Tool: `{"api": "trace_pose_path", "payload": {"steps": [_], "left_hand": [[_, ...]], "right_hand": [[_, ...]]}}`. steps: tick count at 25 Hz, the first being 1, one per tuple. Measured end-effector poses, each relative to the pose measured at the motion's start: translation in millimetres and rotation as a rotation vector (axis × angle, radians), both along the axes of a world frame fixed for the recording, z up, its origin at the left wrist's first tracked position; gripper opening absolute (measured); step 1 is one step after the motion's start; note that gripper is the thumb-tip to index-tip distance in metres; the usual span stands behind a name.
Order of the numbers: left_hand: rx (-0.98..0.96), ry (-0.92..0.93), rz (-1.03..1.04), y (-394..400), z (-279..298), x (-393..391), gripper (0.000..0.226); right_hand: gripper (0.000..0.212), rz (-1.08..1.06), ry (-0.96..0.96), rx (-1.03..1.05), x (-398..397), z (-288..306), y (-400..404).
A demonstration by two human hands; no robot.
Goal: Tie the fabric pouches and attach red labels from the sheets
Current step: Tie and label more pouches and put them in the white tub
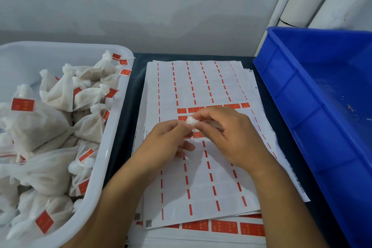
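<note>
Both hands meet over the top label sheet on the dark bench — the left hand and right hand each pinch the white gathered neck of a fabric pouch between fingertips, its body hidden under the right hand. A few red labels remain on the sheet just beyond the fingers. Tied, labelled pouches fill the white tub at left — a blue bin stands at right.

The right hand covers nearly all of the pouch, leaving only its white gathered top showing at the fingertips. The print on the red labels is too blurred to read. The blue bin runs off the right edge, the white tub off the left.
</note>
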State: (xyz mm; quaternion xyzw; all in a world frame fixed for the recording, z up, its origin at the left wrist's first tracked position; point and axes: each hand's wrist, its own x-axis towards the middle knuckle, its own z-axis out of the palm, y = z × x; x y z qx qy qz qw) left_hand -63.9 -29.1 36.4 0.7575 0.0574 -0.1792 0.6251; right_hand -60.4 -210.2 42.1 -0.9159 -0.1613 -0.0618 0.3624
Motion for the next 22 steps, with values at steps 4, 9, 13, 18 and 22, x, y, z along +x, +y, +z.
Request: {"api": "trace_pose_path", "payload": {"steps": [4,9,13,18,22], "left_hand": [[-0.006,-0.023,-0.001,0.5,0.2,-0.1,0.023],[0.111,-0.175,0.063,1.9,-5.4,1.1,0.011],[0.065,-0.182,0.1,0.4,-4.0,1.0,0.01],[-0.003,-0.226,0.146,0.1,-0.3,-1.2,0.012],[0.002,-0.307,0.15,-4.6,-0.8,-4.5,0.013]], "right_hand": [[0.037,-0.003,0.011,0.024,-2.4,3.6,-1.0],[0.033,-0.036,0.047,0.105,-2.9,4.2,-2.3],[0.024,-0.049,0.045,0.187,-2.6,3.7,-1.9],[0.027,-0.076,0.057,0.248,-0.9,3.2,-2.8],[0.025,-0.056,0.088,0.257,-2.0,2.4,1.3]]}}
